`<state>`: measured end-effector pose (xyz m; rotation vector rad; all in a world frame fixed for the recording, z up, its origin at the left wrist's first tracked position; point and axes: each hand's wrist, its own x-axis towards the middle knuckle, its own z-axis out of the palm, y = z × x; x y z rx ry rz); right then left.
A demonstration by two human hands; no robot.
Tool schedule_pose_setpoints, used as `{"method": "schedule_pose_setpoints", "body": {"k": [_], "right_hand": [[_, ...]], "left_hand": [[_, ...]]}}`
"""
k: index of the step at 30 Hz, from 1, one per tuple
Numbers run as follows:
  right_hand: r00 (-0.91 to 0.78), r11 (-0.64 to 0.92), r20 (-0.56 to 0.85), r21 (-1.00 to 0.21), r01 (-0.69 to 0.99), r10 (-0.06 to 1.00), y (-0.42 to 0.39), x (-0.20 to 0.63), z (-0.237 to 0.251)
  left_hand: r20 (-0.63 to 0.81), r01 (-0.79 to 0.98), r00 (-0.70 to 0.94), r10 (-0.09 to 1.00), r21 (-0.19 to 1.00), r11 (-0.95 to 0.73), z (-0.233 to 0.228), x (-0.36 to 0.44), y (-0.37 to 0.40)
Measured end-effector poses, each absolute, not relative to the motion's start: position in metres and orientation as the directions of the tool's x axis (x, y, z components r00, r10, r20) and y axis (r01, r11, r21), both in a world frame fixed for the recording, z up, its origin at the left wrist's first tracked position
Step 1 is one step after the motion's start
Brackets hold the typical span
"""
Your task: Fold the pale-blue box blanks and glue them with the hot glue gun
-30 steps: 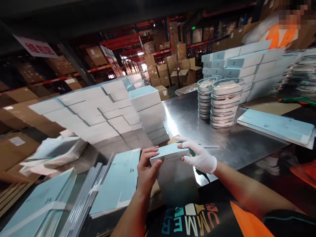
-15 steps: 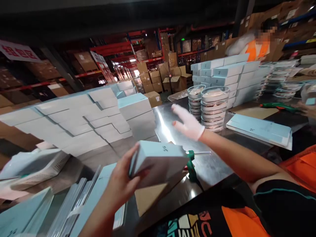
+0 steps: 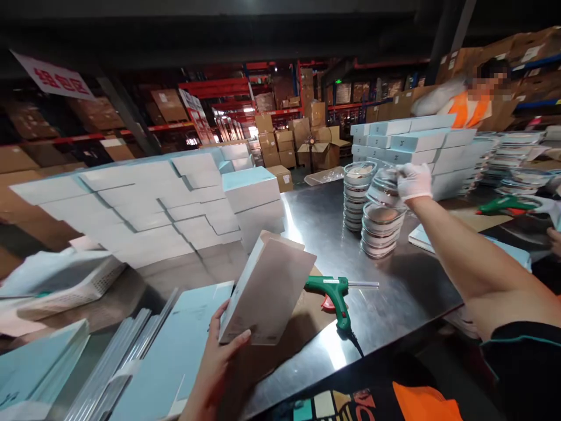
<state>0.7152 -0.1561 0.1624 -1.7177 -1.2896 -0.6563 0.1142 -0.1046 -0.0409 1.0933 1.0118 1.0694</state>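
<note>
currently | left hand (image 3: 221,355) is clamping a tilted box (image 3: 272,292) near the glue gun (image 3: 329,287) | right hand (image 3: 414,182), gloved, is apparently gripping clear containers (image 3: 385,186) above a stack (image 3: 380,233) | pick-up is likely the step, next move calling for a steady grip

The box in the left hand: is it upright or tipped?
Tipped: the box leans right in the picture, its long edges slanting upward from the left hand.

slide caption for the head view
Left hand holds a box, gloved right hand grips tilted clear containers, green glue gun nearby.
</note>
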Motion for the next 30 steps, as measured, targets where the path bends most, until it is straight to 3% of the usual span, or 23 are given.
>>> {"method": "schedule_pose_setpoints", "body": {"k": [3,7,12,14,17,20,23,26,30], "right_hand": [[0.265,-0.026,0.866,-0.281,0.959,0.424,-0.169,0.714,0.173],[0.133,0.113,0.887,-0.202,0.973,0.442,-0.185,0.664,0.172],[0.015,0.349,0.777,-0.299,0.888,0.629,-0.189,0.567,0.134],[-0.046,0.406,0.722,-0.334,0.851,0.69,-0.181,0.54,0.112],[-0.027,0.434,0.714,-0.396,0.809,0.7,-0.167,0.519,0.077],[0.122,0.403,0.748,-0.479,0.78,0.652,-0.161,0.516,0.044],[0.346,0.341,0.769,-0.574,0.745,0.538,-0.163,0.521,0.02],[0.534,0.295,0.747,-0.654,0.696,0.396,-0.17,0.53,0.018],[0.683,0.29,0.697,-0.714,0.637,0.216,-0.196,0.544,0.058]], "left_hand": [[-0.072,-0.12,0.212,0.975,0.988,0.099,-0.049,0.119,-0.101],[-0.097,-0.236,0.311,0.946,0.956,0.175,-0.061,0.133,-0.105],[-0.141,-0.445,0.555,0.82,0.783,0.436,-0.053,0.176,-0.11],[-0.073,-0.494,0.62,0.781,0.738,0.461,-0.042,0.208,-0.105],[0.042,-0.561,0.685,0.727,0.668,0.49,-0.032,0.262,-0.096],[0.039,-0.514,0.771,0.636,0.629,0.584,-0.037,0.304,-0.093],[0.021,-0.45,0.824,0.566,0.631,0.632,-0.049,0.325,-0.095],[0.051,-0.462,0.821,0.569,0.645,0.608,-0.054,0.326,-0.1],[0.102,-0.515,0.763,0.638,0.692,0.505,-0.051,0.298,-0.1]]}}
